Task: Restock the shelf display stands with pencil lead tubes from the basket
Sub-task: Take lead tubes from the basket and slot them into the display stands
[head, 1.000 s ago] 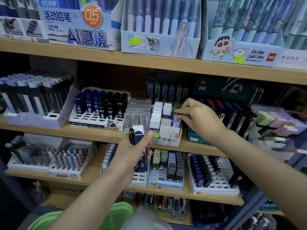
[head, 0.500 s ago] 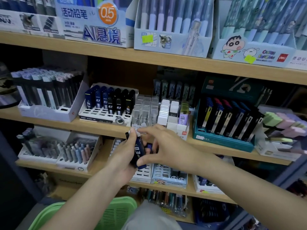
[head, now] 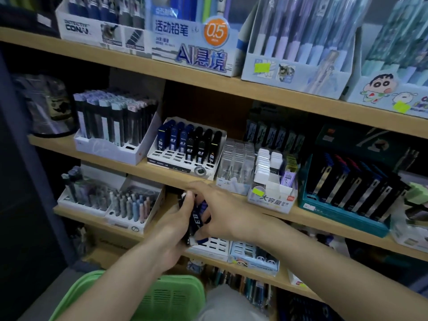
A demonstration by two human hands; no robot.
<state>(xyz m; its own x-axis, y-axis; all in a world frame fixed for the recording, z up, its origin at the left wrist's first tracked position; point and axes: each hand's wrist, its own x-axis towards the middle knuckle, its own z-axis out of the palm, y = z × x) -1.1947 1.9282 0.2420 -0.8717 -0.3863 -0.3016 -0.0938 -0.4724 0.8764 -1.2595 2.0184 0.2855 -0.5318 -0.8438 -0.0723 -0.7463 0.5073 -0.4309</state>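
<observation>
My left hand (head: pixel 172 224) grips a small bunch of dark blue pencil lead tubes (head: pixel 194 219) in front of the lower shelf. My right hand (head: pixel 223 210) lies over the same bunch, its fingers closed around the tubes' right side. On the middle shelf above stands a white display stand (head: pixel 170 159) with blue and black lead tubes at its back and several bare slots at its front. A green basket (head: pixel 157 295) sits at the bottom, under my left forearm; its contents are hidden.
Wooden shelves carry many stands: a white box of dark tubes (head: pixel 111 126) at left, clear cases (head: pixel 236 161), a white "大容量" stand (head: pixel 271 198), a teal box (head: pixel 342 205) at right. Pencil boxes line the top shelf. A white slotted stand (head: pixel 213 247) sits just behind my hands.
My right hand came down from the white stand on the middle shelf and joined my left hand on the bunch of tubes. The view has swung left and nearer.
</observation>
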